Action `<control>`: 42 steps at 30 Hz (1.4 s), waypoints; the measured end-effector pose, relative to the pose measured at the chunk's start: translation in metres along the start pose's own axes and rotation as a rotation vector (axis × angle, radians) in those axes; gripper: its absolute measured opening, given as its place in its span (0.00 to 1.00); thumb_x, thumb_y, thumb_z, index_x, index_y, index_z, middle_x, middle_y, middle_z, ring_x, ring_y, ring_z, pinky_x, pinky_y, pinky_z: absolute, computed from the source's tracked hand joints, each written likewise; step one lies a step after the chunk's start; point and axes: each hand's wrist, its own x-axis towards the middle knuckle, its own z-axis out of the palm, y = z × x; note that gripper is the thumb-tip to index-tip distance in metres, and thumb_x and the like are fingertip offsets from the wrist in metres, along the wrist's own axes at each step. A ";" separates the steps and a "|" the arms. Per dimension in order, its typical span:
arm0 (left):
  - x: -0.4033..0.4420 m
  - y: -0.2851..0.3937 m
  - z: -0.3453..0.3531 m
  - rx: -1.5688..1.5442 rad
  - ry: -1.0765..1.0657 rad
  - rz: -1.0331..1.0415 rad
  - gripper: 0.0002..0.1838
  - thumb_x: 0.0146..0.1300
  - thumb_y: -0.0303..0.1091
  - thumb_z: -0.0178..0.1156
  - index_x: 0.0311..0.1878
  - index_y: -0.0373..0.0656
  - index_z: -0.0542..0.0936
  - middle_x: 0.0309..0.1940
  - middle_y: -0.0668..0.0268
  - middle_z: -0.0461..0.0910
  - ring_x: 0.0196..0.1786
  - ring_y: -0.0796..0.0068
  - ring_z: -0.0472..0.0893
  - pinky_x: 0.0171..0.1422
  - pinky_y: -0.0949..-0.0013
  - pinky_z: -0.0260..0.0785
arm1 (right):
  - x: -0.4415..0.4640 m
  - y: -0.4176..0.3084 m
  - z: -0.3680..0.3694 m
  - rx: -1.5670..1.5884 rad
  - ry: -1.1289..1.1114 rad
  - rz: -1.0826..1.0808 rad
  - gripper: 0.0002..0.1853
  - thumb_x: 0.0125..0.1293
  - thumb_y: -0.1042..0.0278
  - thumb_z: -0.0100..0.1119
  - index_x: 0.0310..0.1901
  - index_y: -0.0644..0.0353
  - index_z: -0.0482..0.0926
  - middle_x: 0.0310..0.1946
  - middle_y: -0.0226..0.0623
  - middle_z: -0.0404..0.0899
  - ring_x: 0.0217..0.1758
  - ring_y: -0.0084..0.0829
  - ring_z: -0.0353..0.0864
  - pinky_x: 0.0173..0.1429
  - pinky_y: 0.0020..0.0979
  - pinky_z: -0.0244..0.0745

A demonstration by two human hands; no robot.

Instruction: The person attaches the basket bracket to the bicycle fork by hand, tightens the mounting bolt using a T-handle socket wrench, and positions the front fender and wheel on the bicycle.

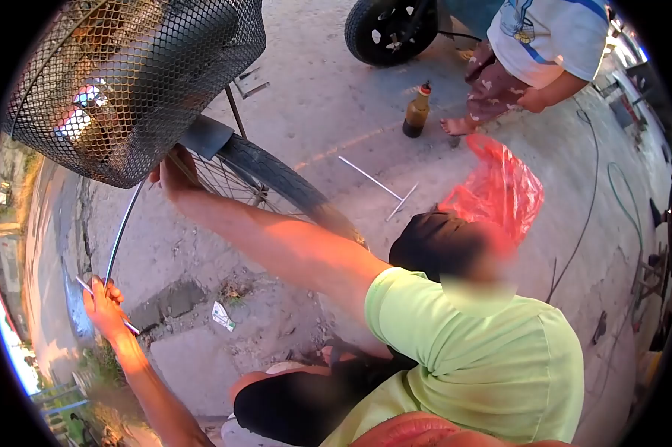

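Observation:
At the left, my left hand [103,305] is closed around the crossbar of a T-handle wrench [120,242]. Its long metal shaft runs up to the underside of a bicycle's wire basket [138,89], where its tip is hidden. A person in a lime shirt [492,365] squats at the right. That person's outstretched hand [176,171] is under the basket, beside the front wheel [299,179] and black mudguard [205,136], with fingers partly hidden. Blurred skin shows at the bottom edge, but my right hand does not appear.
A second T-handle wrench [377,181] lies on the concrete. Behind it stands a brown bottle [416,112] near a barefoot person [544,45]. A red plastic bag [504,186] is beyond the squatting person. A black wheel [390,31] is at the back; cables [593,179] trail at right.

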 end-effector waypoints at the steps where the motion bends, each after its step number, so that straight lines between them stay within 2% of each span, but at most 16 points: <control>1: 0.003 -0.004 -0.002 -0.001 -0.008 0.011 0.11 0.74 0.40 0.55 0.44 0.42 0.75 0.29 0.67 0.76 0.26 0.81 0.73 0.28 0.75 0.64 | 0.001 0.001 -0.001 -0.007 -0.008 0.006 0.21 0.75 0.41 0.42 0.36 0.51 0.71 0.18 0.27 0.74 0.18 0.20 0.71 0.22 0.24 0.63; 5: 0.011 -0.006 -0.008 -0.065 -0.010 -0.028 0.13 0.74 0.41 0.55 0.49 0.40 0.75 0.29 0.67 0.76 0.26 0.81 0.73 0.28 0.75 0.64 | 0.000 0.000 -0.001 0.032 -0.019 0.023 0.23 0.74 0.39 0.42 0.36 0.51 0.72 0.18 0.27 0.74 0.18 0.19 0.71 0.23 0.25 0.63; 8: 0.002 0.011 0.002 -0.184 -0.010 -0.136 0.12 0.75 0.40 0.55 0.48 0.41 0.75 0.31 0.66 0.77 0.27 0.80 0.72 0.30 0.75 0.63 | -0.003 -0.002 -0.001 0.043 0.002 0.035 0.23 0.74 0.38 0.43 0.36 0.51 0.72 0.19 0.27 0.74 0.18 0.19 0.70 0.23 0.25 0.63; 11: 0.004 0.010 -0.002 -0.310 -0.058 -0.231 0.14 0.74 0.41 0.56 0.52 0.40 0.75 0.32 0.65 0.77 0.27 0.80 0.71 0.31 0.75 0.63 | -0.005 -0.006 -0.002 0.025 -0.012 0.042 0.23 0.73 0.38 0.43 0.36 0.50 0.72 0.20 0.27 0.75 0.19 0.19 0.70 0.24 0.25 0.63; 14: -0.004 0.014 0.009 -0.355 -0.014 -0.258 0.15 0.73 0.41 0.58 0.53 0.39 0.75 0.33 0.65 0.77 0.27 0.81 0.71 0.31 0.75 0.63 | -0.008 -0.011 -0.002 -0.012 0.001 0.067 0.22 0.73 0.39 0.43 0.37 0.51 0.73 0.20 0.28 0.75 0.19 0.19 0.71 0.24 0.25 0.64; 17: -0.007 0.014 0.014 -0.225 0.093 -0.173 0.16 0.73 0.41 0.58 0.53 0.38 0.75 0.33 0.65 0.77 0.27 0.82 0.71 0.31 0.75 0.62 | -0.015 -0.024 -0.003 -0.059 -0.041 0.060 0.22 0.73 0.40 0.43 0.37 0.51 0.73 0.20 0.28 0.75 0.20 0.19 0.71 0.24 0.25 0.64; 23: -0.012 0.011 0.017 -0.174 0.070 -0.116 0.15 0.73 0.41 0.58 0.50 0.39 0.76 0.31 0.65 0.78 0.25 0.81 0.72 0.28 0.75 0.63 | -0.013 -0.020 -0.006 -0.072 -0.062 0.009 0.21 0.73 0.43 0.43 0.34 0.52 0.73 0.19 0.28 0.75 0.20 0.19 0.72 0.24 0.26 0.65; 31: -0.010 0.016 0.015 -0.211 0.031 -0.150 0.16 0.73 0.44 0.58 0.52 0.39 0.76 0.31 0.66 0.78 0.25 0.81 0.72 0.29 0.76 0.63 | -0.012 -0.019 -0.007 -0.126 -0.096 0.019 0.20 0.74 0.46 0.44 0.32 0.52 0.73 0.18 0.27 0.74 0.20 0.19 0.71 0.25 0.26 0.64; 37: -0.011 0.017 0.017 -0.316 0.036 -0.217 0.18 0.73 0.45 0.58 0.54 0.40 0.76 0.34 0.67 0.77 0.28 0.81 0.71 0.32 0.75 0.61 | -0.018 -0.031 -0.007 -0.194 -0.093 0.019 0.19 0.74 0.47 0.43 0.33 0.52 0.73 0.19 0.27 0.75 0.21 0.19 0.71 0.26 0.27 0.64; 41: -0.008 0.008 0.010 -0.361 0.011 -0.253 0.18 0.73 0.46 0.58 0.55 0.41 0.76 0.34 0.66 0.77 0.28 0.81 0.71 0.33 0.75 0.61 | -0.020 -0.032 -0.005 -0.108 -0.071 0.017 0.20 0.73 0.45 0.42 0.35 0.53 0.72 0.21 0.27 0.75 0.22 0.19 0.72 0.27 0.27 0.65; 42: -0.009 0.008 0.010 -0.361 0.014 -0.252 0.18 0.73 0.46 0.58 0.54 0.41 0.76 0.34 0.66 0.77 0.29 0.81 0.71 0.33 0.75 0.61 | -0.023 -0.036 -0.007 -0.188 -0.082 0.000 0.19 0.73 0.46 0.42 0.37 0.53 0.73 0.22 0.27 0.76 0.23 0.20 0.73 0.27 0.28 0.67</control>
